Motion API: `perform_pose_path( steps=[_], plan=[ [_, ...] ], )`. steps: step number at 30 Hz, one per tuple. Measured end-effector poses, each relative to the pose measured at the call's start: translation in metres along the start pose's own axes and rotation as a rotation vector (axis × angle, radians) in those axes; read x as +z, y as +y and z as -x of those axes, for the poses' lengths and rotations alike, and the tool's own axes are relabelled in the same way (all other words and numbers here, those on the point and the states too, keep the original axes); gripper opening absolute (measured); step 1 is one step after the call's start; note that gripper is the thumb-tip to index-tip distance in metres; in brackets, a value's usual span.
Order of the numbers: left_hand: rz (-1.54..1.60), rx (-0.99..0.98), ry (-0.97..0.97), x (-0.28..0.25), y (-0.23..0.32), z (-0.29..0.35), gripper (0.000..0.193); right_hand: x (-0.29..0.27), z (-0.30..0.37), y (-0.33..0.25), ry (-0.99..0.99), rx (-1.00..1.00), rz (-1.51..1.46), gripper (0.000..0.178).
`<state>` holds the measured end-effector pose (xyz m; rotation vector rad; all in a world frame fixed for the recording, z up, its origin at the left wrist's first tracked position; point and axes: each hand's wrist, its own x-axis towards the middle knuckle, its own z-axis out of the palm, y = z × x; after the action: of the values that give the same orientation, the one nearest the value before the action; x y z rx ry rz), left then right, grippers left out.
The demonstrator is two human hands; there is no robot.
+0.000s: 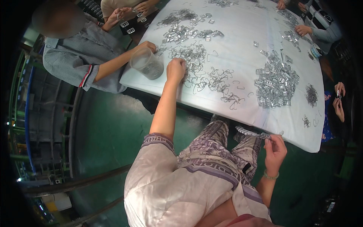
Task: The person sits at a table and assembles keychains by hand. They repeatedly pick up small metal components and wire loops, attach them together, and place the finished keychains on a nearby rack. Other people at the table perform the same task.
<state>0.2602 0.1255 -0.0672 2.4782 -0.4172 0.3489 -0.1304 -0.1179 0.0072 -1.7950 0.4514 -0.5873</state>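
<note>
My left hand [176, 70] is closed at the edge of a tangle of thin bent wire pieces [194, 62] on the white-covered table [242, 49]. Whatever its fingers pinch is hidden. Low by the table's front edge, my right hand [275, 148] grips a row of small grey metal pieces [249, 132] that sticks out leftward from the fingers. A heap of shiny rectangular metal buckles [278, 81] lies ahead of that hand. Left of my left hand, a translucent plastic cup [147, 64] leans over, with wire pieces inside.
At the left, a person in a striped shirt [102, 49] has a hand [150, 46] behind the cup. Others sit at the far left and right sides. More buckles [185, 33] and wires [177, 16] lie farther back; small wire clumps [311, 94] lie at the right.
</note>
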Motion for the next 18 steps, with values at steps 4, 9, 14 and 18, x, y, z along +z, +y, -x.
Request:
perform_pose_path(
  steps=[4,9,14,18],
  plan=[
    [-0.054,0.143,0.085,0.018,-0.005,-0.002,0.018,-0.001,-0.001,0.005,-0.019,-0.044,0.067,0.010],
    [0.040,0.340,-0.157,0.026,0.030,0.003,0.017,0.004,-0.002,0.006,0.003,-0.037,0.034,0.011],
    [0.151,0.138,-0.075,0.015,0.035,-0.014,0.014,0.003,-0.001,0.007,-0.009,-0.042,0.049,0.011],
    [0.029,-0.021,-0.018,0.019,0.002,-0.055,0.014,0.003,-0.003,0.005,-0.010,-0.046,0.041,0.011]
  ],
)
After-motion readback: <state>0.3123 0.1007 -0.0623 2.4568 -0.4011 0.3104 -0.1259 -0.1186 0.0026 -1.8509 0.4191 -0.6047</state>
